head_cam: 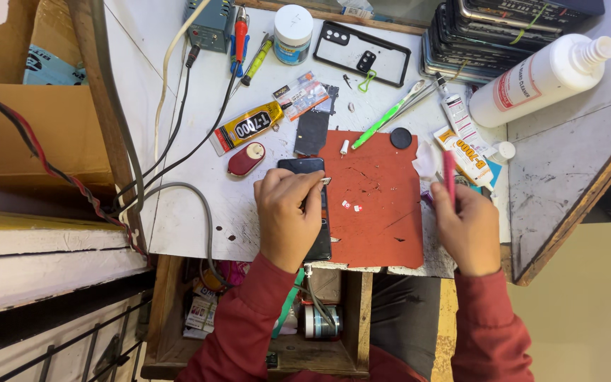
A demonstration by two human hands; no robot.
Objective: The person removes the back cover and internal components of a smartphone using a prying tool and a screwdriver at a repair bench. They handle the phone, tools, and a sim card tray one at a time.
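carefully now, my left hand (288, 216) lies over the dark phone (317, 212), which sits upright along the left edge of the red work mat (380, 212) at the front of the white bench (192, 212); its fingers are curled and pressed together, pinning the phone's body, and a small pale bit shows just at my fingertips near the top of the phone, though i cannot tell what it is; my right hand (468, 230) is closed in a fist around a slim pink tool (450, 177), which stands upright off the right edge of the mat, well apart from the phone; to do this well, i judge the left hand should keep the phone flat and steady against the mat, with the pressure on the frame and not on the glass; the tool should come in low and shallow along an edge, not stabbing down; two tiny white parts (351, 206) lie loose on the mat just beside the phone, so my sleeves must stay off them; the yellow glue tube (247, 127) and the green-handled tool (387, 117) lie further back, within reach.
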